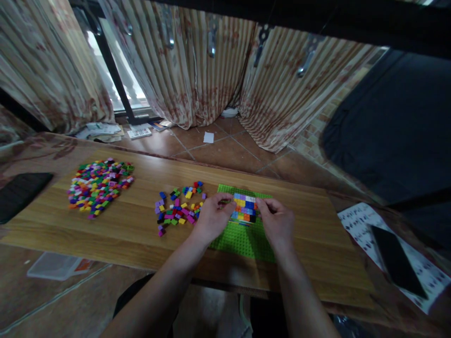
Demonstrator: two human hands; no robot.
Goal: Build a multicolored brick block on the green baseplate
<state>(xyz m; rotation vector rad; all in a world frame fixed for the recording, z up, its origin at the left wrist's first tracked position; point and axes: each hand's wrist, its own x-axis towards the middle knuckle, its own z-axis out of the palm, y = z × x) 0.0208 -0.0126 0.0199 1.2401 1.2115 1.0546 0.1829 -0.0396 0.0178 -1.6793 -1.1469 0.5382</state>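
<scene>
A green studded baseplate [243,244] lies on the wooden table in front of me. On it stands a block of many-coloured toy bricks [244,209], with blue, yellow, white, orange and black pieces showing. My left hand [213,215] is at the block's left side, thumb and forefinger bent together against its edge. At the right side, my right hand [276,217] has its thumb and fingertips pressed close to the upper right corner. Whether either hand pinches a separate small brick is too small to tell.
Loose bricks [178,212] lie scattered left of the baseplate. Farther left is a big heap of mixed bricks [100,185]. A black phone-like slab [398,260] rests on a printed sheet [362,220] at the right. A dark flat object [24,192] lies at the far left.
</scene>
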